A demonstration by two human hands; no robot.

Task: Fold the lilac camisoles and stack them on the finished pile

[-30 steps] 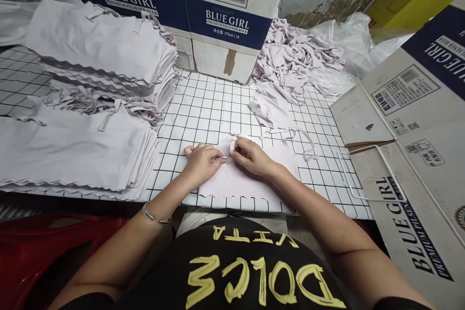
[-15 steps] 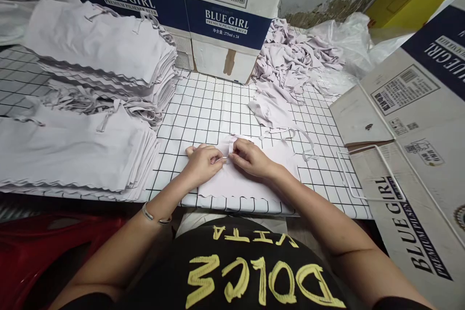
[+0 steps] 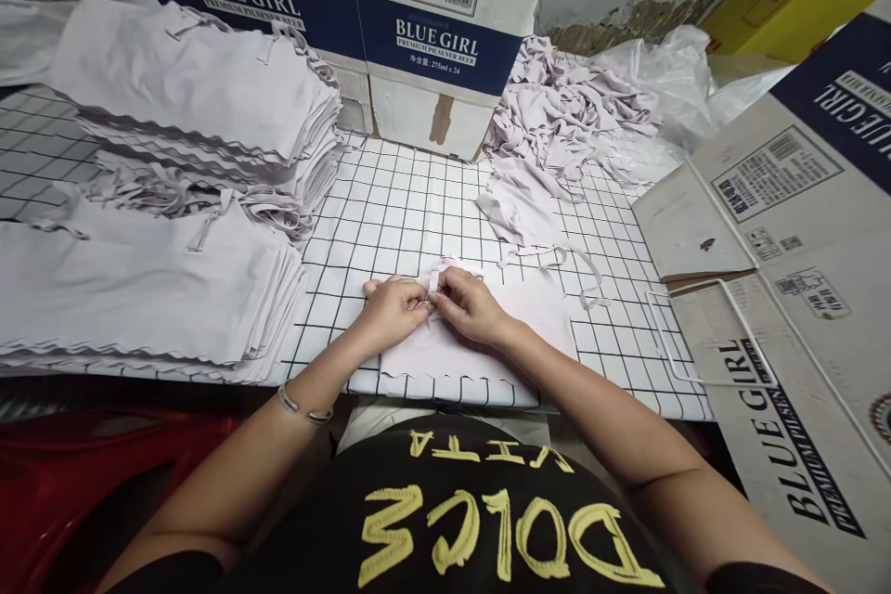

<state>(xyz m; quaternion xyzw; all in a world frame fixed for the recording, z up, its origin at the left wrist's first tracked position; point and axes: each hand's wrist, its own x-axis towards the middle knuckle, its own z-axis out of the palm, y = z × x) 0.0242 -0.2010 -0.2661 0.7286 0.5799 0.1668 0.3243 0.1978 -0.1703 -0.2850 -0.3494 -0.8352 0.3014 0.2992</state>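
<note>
A pale pink camisole-like garment [image 3: 480,357] with a wavy lower edge lies flat on the table in front of me. At its upper left, my left hand [image 3: 391,311] and my right hand [image 3: 471,304] meet, their fingertips almost touching. Each is closed in a pinch: the right on a narrow fabric strap [image 3: 432,280] of the garment, the left on a thin strip by the same spot. Exactly how the strips cross between the fingers is hidden. The other strap [image 3: 591,278] curls loose on the tablecloth to the right of my right hand.
Stacks of similar garments [image 3: 132,283] stand at the left on the checked tablecloth [image 3: 390,204]. A carton [image 3: 432,46] rises at the back, with heaped garments [image 3: 557,111] beside it. Another carton [image 3: 752,232] with a white wire frame [image 3: 658,334] borders the right side.
My right hand has shifted slightly left, closer to my left hand, bringing the strap along. The garment body and the stacks stay where they were.
</note>
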